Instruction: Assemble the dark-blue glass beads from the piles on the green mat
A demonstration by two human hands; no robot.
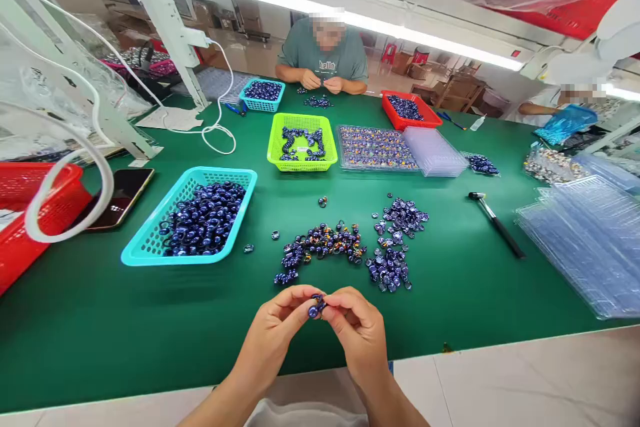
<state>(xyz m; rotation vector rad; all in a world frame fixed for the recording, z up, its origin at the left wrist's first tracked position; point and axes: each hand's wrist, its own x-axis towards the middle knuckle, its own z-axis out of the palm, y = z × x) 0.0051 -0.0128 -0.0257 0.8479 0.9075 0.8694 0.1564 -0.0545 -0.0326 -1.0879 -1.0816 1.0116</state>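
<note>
My left hand [273, 323] and my right hand [359, 328] meet over the front edge of the table, fingertips pinched together. Between them is a small shiny dark-blue part [314, 310] with a rounded end; the fingers partly cover it. Just beyond the fingers lies a loose heap of blue parts with amber bits [327, 241]. To its right are piles of flat blue pieces [389, 269]. A single part with an amber spot [323, 201] sits apart behind the heap.
A cyan basket [131, 250] of round blue parts stands left, a lime-green basket [327, 163] behind. Filled clear trays [377, 148] lie beside it. On the right are a hammer [496, 221] and stacked plastic trays [590, 247]. A co-worker [320, 57] sits opposite, handling small parts.
</note>
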